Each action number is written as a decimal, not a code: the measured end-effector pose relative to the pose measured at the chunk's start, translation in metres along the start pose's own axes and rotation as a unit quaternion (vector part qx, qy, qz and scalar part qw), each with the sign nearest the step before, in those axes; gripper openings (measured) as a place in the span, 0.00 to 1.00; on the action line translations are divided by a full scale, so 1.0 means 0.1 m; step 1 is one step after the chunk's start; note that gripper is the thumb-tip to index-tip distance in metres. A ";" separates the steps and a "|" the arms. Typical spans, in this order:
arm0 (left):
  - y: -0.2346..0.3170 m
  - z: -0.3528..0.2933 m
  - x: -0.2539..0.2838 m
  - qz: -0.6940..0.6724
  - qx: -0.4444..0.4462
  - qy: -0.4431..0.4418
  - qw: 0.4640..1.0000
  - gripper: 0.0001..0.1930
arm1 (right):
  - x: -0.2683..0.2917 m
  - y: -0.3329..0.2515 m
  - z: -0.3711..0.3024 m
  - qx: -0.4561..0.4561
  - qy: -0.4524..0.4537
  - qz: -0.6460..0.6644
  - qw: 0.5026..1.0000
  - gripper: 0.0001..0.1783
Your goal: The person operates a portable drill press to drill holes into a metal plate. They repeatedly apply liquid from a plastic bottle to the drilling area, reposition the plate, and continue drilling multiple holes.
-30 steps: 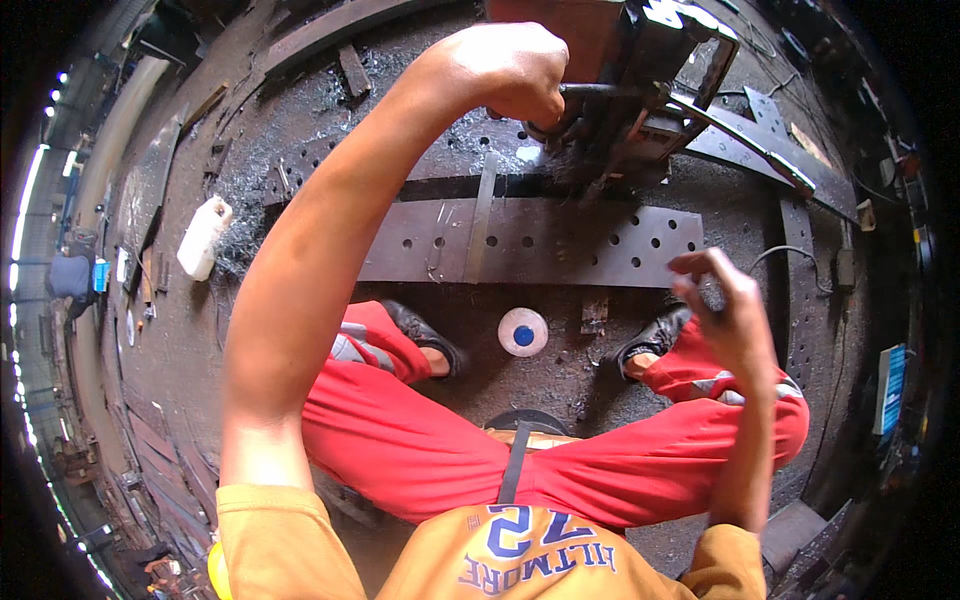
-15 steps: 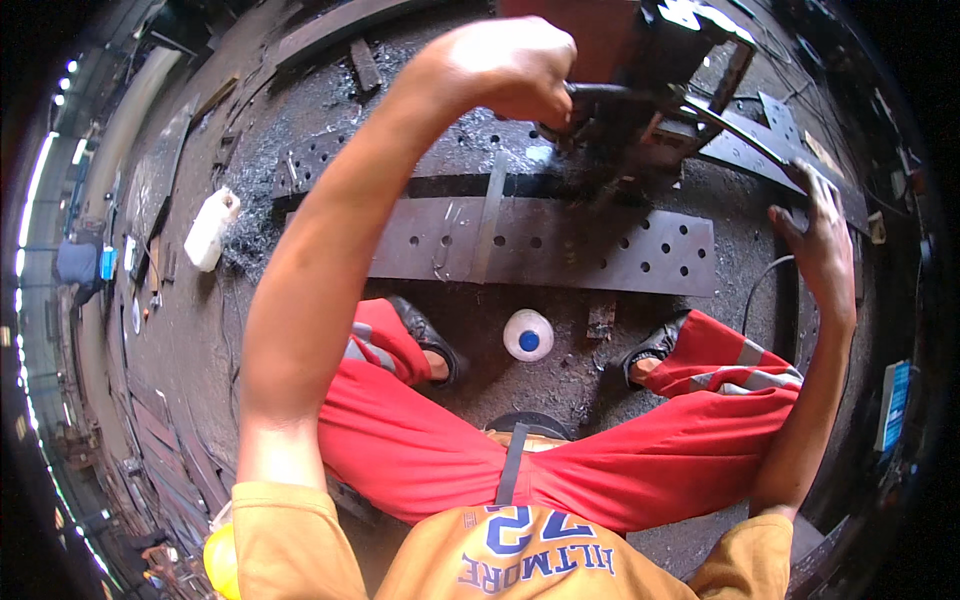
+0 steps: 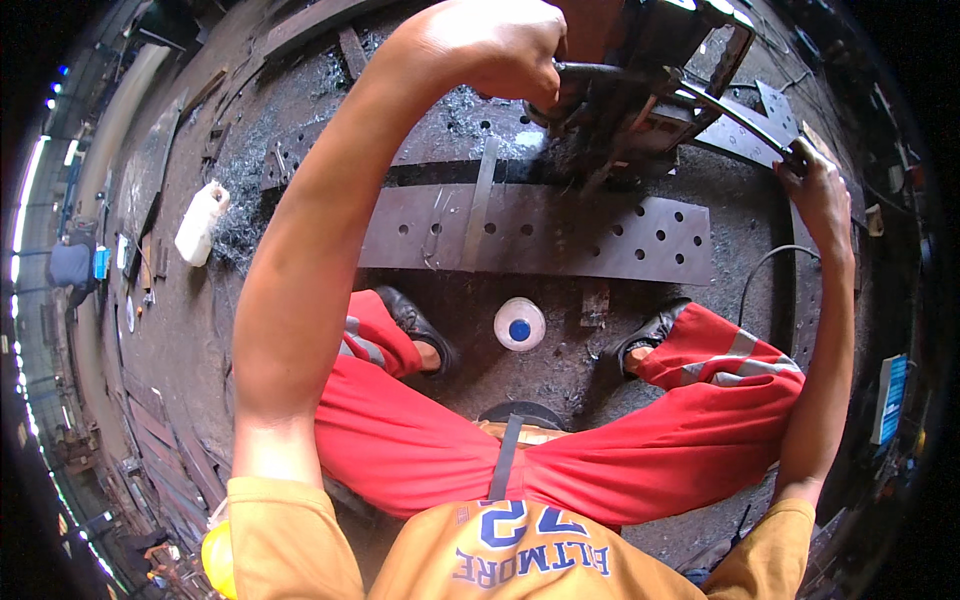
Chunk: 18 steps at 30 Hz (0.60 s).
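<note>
My left hand [image 3: 500,50] reaches far forward with its fingers curled round a dark handle at the left side of a dark upright machine [image 3: 640,115], which looks like a portable drill. The fingertips are partly hidden. To the right, my right hand [image 3: 822,195] is closed round the dark knobbed end of a straight metal lever [image 3: 735,115] that slants out from the machine. Beneath the machine lie steel plates, and the nearer perforated plate [image 3: 560,258] shows several round holes. A flat metal strip [image 3: 480,205] lies across it.
Between my feet stands a white bottle [image 3: 507,313] with a blue cap. A white jug [image 3: 200,225] is at the left beside heaped metal shavings [image 3: 240,200]. A dark cable [image 3: 757,275] curves at the right. A yellow helmet [image 3: 217,560] shows lower left.
My right hand has gone from spread fingers at the lever's end to a closed grip on it. My left hand keeps its hold. The whole view has shifted slightly.
</note>
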<state>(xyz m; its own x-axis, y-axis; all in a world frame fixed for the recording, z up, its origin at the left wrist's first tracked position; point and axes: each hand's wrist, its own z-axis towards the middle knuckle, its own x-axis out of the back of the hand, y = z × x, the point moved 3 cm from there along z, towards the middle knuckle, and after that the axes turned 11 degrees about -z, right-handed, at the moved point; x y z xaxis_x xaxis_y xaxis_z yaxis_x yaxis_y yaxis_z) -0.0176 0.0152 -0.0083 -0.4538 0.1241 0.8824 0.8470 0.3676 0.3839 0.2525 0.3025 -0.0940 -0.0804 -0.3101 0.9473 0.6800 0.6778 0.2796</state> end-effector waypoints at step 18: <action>0.15 -0.08 0.06 0.001 0.033 -0.017 0.999 0.21 | 0.08 -0.12 -0.09 0.058 0.052 0.019 0.997 0.22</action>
<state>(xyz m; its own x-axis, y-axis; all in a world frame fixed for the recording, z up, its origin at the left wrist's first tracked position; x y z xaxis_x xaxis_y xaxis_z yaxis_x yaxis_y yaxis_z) -0.0053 0.0137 0.0045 -0.4617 0.1559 0.8732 0.8289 0.4265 0.3621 0.2506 0.2860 -0.0908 0.0231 -0.3461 0.9379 0.5916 0.7610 0.2663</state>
